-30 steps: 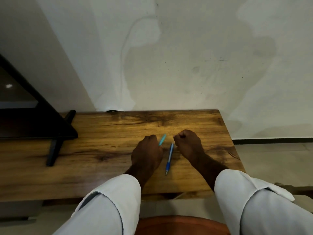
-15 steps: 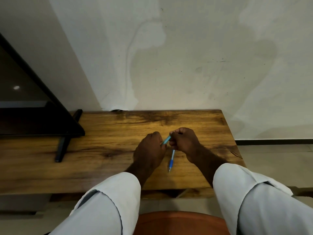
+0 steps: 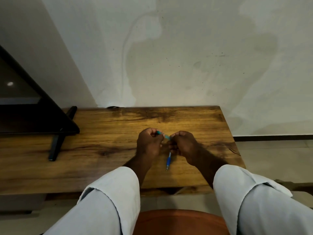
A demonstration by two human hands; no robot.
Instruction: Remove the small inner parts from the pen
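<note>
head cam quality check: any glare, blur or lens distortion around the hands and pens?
Head view: wide-angle bend shows, the wooden table edge bowing and the wall line leaning; light is dim and soft, with a glossy sheen on the table's far part; a small bright reflection sits on the dark screen; left hand, right hand and teal pen look slightly soft; blue pen reads clearly.

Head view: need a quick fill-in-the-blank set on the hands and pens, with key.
1. Both hands, left hand and right hand, grip the ends of the ____ pen.
2. The blue pen lies on the ____ table.
3. The blue pen's tip points ____ the person.
4. The black stand is on the person's ____ side.

Missing words: teal; wooden; toward; left
</note>
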